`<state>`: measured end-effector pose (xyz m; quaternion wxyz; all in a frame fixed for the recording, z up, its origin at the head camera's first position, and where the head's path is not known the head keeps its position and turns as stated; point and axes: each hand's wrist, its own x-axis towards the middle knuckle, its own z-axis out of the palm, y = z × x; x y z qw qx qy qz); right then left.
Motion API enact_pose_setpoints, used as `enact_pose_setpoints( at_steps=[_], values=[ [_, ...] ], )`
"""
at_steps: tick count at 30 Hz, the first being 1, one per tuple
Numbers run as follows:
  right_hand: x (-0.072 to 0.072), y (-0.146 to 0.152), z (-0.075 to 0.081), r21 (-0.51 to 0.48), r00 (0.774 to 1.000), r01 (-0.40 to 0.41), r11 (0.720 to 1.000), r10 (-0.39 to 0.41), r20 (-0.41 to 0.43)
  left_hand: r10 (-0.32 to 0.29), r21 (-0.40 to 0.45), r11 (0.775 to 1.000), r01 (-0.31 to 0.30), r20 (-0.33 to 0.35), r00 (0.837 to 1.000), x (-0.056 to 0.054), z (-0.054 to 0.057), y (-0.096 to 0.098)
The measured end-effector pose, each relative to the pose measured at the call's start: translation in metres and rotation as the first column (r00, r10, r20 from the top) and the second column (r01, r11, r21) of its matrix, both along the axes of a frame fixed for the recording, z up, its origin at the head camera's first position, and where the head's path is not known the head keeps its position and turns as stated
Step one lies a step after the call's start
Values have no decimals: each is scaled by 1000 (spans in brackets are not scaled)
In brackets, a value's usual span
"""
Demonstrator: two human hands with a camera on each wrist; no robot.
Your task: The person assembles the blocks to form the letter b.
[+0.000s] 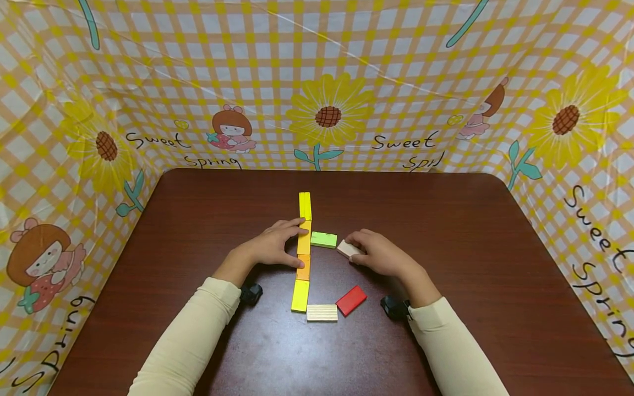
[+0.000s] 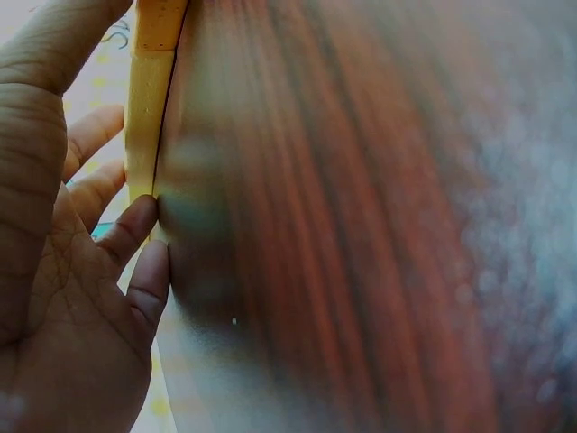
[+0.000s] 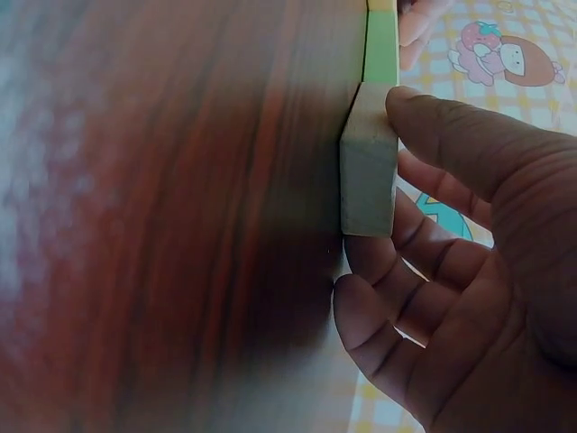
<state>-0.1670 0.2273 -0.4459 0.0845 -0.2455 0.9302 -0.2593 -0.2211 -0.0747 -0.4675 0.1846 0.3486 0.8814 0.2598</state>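
Observation:
My right hand (image 1: 383,254) pinches a plain wooden block (image 1: 348,248) between thumb and fingers, and the block lies slantwise on the table. Its near corner is close to the right end of a light green block (image 1: 324,240). A column of blocks runs away from me: a yellow block (image 1: 300,297), an orange block (image 1: 304,268), a yellow-orange block (image 1: 304,242) and a far yellow block (image 1: 305,206). Alongside that column, my left hand (image 1: 271,245) rests with spread fingers, its thumb at the orange block and fingertips at the yellow-orange one.
Near the column's front end lies another plain wooden block (image 1: 322,313), with a tilted red block (image 1: 351,300) at its right corner. All lie on a dark brown table (image 1: 495,247). A checked, flowered cloth (image 1: 277,66) stands around the back and sides.

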Motion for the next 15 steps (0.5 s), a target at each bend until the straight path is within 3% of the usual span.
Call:
enact_pose_setpoints(
  at_steps=[6, 10, 15],
  values=[
    [5, 6, -1, -36, 1000, 17, 999, -16, 22, -2, -9, 1000, 2, -3, 1000, 1, 1, 1],
    [15, 13, 0, -52, 999, 31, 998, -30, 24, -2, -7, 1000, 2, -1, 1000, 1, 2, 1],
    [30, 18, 4, -54, 1000, -7, 999, 7, -5, 0, -14, 1000, 0, -4, 1000, 1, 2, 0]
  ],
)
